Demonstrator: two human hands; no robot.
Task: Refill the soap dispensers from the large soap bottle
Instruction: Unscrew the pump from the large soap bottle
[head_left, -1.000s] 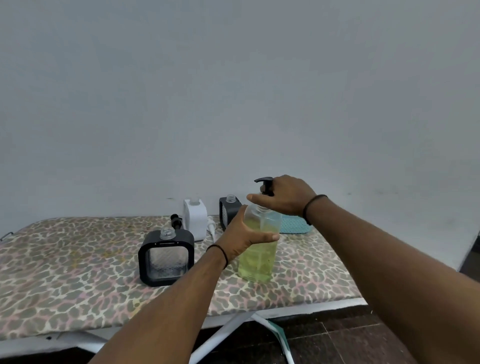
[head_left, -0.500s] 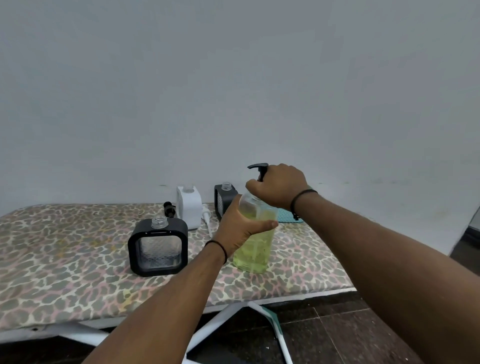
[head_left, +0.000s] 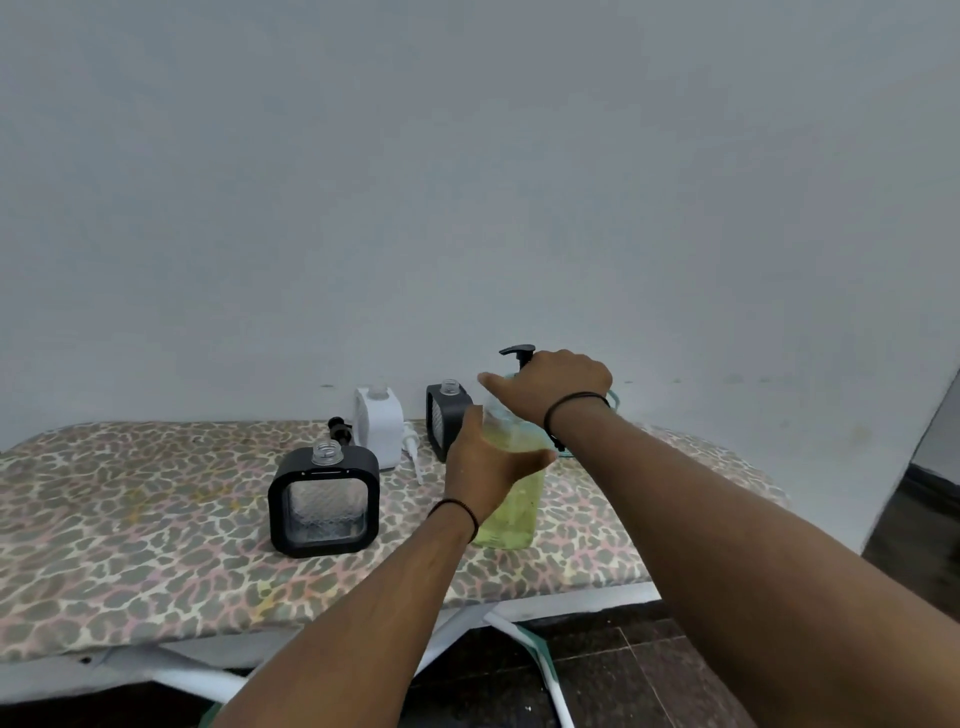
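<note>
The large clear soap bottle (head_left: 511, 512), holding yellow-green liquid, stands on the leopard-print table (head_left: 130, 545). My left hand (head_left: 485, 467) grips its body. My right hand (head_left: 556, 387) is wrapped round the neck under the black pump head (head_left: 519, 352). A square black dispenser (head_left: 324, 501) with an open clear neck stands left of the bottle. A white dispenser (head_left: 378, 421) and a second black dispenser (head_left: 448, 423) stand behind, both with open necks.
A loose black pump (head_left: 340, 430) and a white pump (head_left: 413, 457) lie near the white dispenser. A teal mat (head_left: 614, 399) peeks out behind my right wrist. The table's front edge and white legs (head_left: 540, 660) stand over a dark tiled floor.
My right hand has turned on the pump collar, its fingers shifting round the neck. The camera view has drifted. The bottle stays in place in my left hand.
</note>
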